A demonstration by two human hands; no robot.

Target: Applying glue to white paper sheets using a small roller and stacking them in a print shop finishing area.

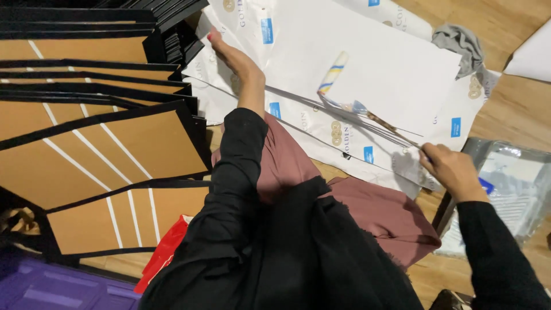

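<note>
- Head view: the left hand (232,57) stretches out with fingers open and flat, its fingertips on the far left edge of the large white paper sheet (367,63) that lies on the wooden floor (516,109), just beside the stack of black-edged brown cardboard panels (97,149).
- The right hand (453,169) has its fingers closed around the handle end of a small paint roller with a thin wire frame (367,112); the handle itself is hidden inside the fist.
- The roller's pale sleeve, streaked with yellow and blue, rests on the white paper sheet near its middle, its wire frame running back toward the right hand.
- More white printed sheets (344,143) lie beneath, spread over the floor.
- A grey crumpled cloth (462,43) sits at the sheet's far right corner.
- A tray wrapped in clear plastic (511,183) lies on the floor just beside the right hand.
- A red bag (163,255) shows beside the person's black sleeve, below the cardboard panels.
</note>
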